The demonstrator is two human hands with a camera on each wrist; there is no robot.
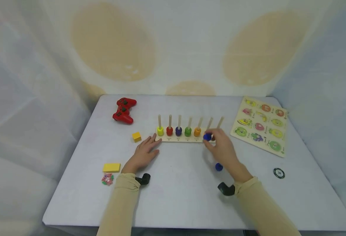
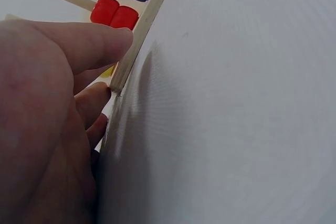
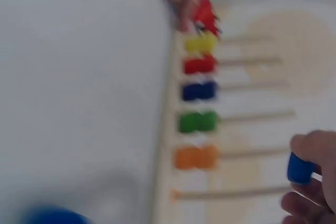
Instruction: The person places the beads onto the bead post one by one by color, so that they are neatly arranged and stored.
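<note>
A wooden peg board (image 1: 175,140) with a row of upright pegs lies mid-table. Pairs of yellow (image 1: 160,131), red (image 1: 169,131), dark blue (image 1: 178,131), green (image 1: 188,131) and orange beads (image 1: 197,131) sit on its pegs from the left. My right hand (image 1: 224,150) pinches a blue bead (image 3: 300,169) between thumb and fingers near the tip of the bare peg (image 3: 236,193) beside the orange ones. Another blue bead (image 1: 218,167) lies on the table below that hand. My left hand (image 1: 143,152), fingers extended, touches the board's left end.
To the left are a red game controller (image 1: 124,110), a yellow cube (image 1: 136,136), a yellow block (image 1: 111,167) and a pink flower-like piece (image 1: 107,179). On the right lie a fruit puzzle board (image 1: 261,126) and a round chip (image 1: 279,173). Fabric walls surround the table (image 1: 178,203).
</note>
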